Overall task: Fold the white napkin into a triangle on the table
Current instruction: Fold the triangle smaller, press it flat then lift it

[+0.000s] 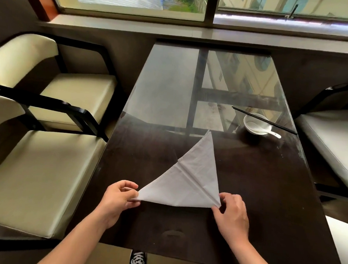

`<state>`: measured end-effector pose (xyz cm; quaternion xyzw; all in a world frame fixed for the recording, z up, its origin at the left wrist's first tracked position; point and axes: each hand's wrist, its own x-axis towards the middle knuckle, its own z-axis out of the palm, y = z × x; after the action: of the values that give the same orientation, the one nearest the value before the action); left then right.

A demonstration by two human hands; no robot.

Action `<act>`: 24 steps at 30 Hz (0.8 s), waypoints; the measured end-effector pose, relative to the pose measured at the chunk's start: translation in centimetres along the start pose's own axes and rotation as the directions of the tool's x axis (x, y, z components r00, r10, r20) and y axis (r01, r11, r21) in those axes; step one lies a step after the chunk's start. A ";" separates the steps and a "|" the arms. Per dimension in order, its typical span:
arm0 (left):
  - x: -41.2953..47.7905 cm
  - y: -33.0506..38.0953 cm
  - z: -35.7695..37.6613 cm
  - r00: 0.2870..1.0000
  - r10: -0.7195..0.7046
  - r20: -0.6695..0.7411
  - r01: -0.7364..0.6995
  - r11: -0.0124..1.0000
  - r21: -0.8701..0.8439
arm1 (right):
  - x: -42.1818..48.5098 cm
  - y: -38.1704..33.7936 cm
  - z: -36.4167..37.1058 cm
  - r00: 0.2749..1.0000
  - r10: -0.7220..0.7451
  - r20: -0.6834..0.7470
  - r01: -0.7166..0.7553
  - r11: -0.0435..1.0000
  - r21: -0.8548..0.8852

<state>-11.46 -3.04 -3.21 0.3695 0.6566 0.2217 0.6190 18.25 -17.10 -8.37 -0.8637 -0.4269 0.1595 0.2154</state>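
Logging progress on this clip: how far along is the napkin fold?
Done: the white napkin already lies as a triangle on the table. In hand: the left hand and right hand each pinch a near corner. Left: apparently only letting go, perhaps smoothing the creases.

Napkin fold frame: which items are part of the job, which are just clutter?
In the job:
white napkin, already a triangle
left hand, pinching its near-left corner
right hand, pinching its near-right corner
table under it

Lying about:
white bowl with ceramic spoon
black chopsticks across the bowl
cream chairs
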 end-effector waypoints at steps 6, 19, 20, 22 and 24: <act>-1.3 0.6 0.4 0.999 0.026 0.020 -0.024 0.994 -0.108 | -2.2 -3.0 1.2 0.880 -0.475 0.020 0.473 0.872 -0.127; -3.1 2.0 0.0 0.978 0.112 0.174 -0.056 0.953 -0.296 | -2.0 -7.3 2.7 0.736 -0.648 -0.196 0.667 0.744 0.042; -3.1 2.0 0.0 0.968 0.146 0.205 -0.070 0.939 -0.338 | -2.1 -7.5 2.4 0.752 -0.630 -0.193 0.650 0.757 0.068; -3.1 1.9 0.1 0.934 0.214 0.288 -0.078 0.905 -0.419 | -2.1 -7.7 1.9 0.795 -0.577 -0.190 0.602 0.789 0.123; -2.9 1.6 0.5 0.898 0.262 0.354 -0.092 0.898 -0.430 | -2.0 -7.9 1.3 0.836 -0.516 -0.186 0.546 0.815 0.192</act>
<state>-10.72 -4.29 -0.18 0.3313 0.4180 0.3275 0.7799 11.19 -14.14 -5.32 -0.6861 -0.6147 0.0884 0.3791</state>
